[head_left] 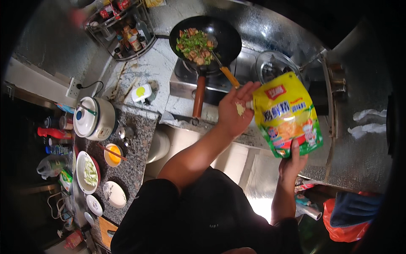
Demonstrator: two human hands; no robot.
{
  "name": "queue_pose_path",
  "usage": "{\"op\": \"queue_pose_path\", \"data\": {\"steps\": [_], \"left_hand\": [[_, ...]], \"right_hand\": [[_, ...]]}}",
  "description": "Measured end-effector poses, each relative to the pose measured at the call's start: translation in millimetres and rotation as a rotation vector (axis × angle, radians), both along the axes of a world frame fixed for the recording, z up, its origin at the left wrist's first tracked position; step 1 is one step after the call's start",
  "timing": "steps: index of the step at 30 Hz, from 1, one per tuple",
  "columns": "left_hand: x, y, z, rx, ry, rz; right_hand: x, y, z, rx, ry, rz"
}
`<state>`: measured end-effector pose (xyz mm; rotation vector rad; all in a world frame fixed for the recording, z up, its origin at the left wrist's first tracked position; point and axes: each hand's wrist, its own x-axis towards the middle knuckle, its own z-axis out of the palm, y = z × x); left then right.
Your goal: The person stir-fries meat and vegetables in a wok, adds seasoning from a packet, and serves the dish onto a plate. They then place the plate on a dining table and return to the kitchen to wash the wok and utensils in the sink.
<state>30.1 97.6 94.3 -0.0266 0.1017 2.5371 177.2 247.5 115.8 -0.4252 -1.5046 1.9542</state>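
My right hand (292,165) grips the lower end of a yellow and green seasoning pouch (284,120). The pouch is tilted, and its white spout (249,104) is at my left palm. My left hand (233,115) lies palm up with the fingers stretched out, a small heap of pale yellow granules (240,109) on it. Beyond my hands a black wok (228,38) sits on the stove (179,82), its brown handle toward me. Chopped green vegetables and browned meat (194,46) are inside. A spatula with a yellow-orange handle (229,77) leans in the wok.
Right of the wok lies a glass lid (275,65). A corner rack (127,34) holds jars and bottles. On the left counter are a white cooker (94,118), a bowl of beaten egg with chopsticks (113,155), a basket of cut vegetables (88,173) and a plate (114,194).
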Motion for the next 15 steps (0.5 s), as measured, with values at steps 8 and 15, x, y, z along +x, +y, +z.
{"op": "queue_pose_path", "data": {"steps": [8,15], "left_hand": [[-197.6,-50.4,70.3,-0.292,0.179,0.398],[-311.3,-95.9,-14.8,-2.09,1.071,0.582]], "right_hand": [[-150.9,-37.3,50.1,-0.404,0.196,0.111],[-192.4,-53.0,58.0,-0.338,0.193,0.154]]}}
